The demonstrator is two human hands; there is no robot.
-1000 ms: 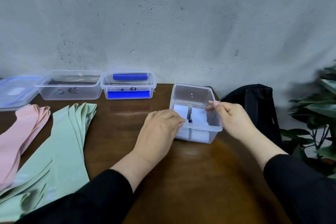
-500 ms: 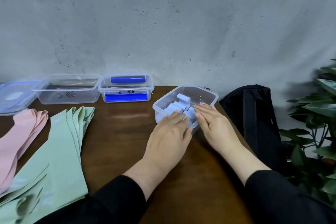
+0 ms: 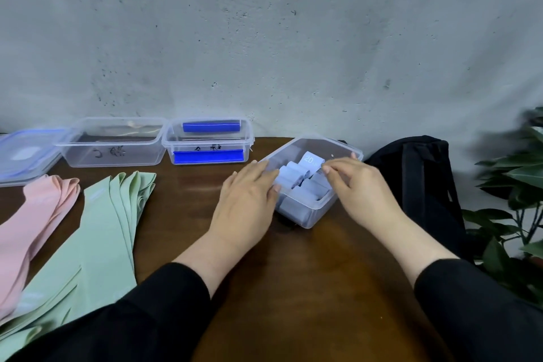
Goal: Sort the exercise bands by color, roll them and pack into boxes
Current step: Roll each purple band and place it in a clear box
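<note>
Hands work at a clear plastic box (image 3: 338, 153) that sits turned at an angle on the brown table (image 3: 308, 288), toward its back right. We see our left hand (image 3: 246, 200) laid against the box's near-left wall, fingers straight and reaching over the rim onto the light blue rolled bands (image 3: 296, 182) inside. Our right hand (image 3: 361, 188) comes in from the other side, its fingertips pinched on the loose end of one blue band (image 3: 311, 160) — that end stands up above the rolls and carries a printed "20".

Left of us on the table lie flat green bands (image 3: 102, 229), fanned out, and beside them pink bands (image 3: 35, 214). Along the wall stand two more clear boxes — an empty-looking one (image 3: 114, 141) with dark writing on its front, and a second (image 3: 208, 141) with blue latches. A blue-rimmed lid (image 3: 23, 153) lies at far left. A black bag (image 3: 417, 182) sits just right of the table, with a leafy plant (image 3: 517, 185) beyond it.
</note>
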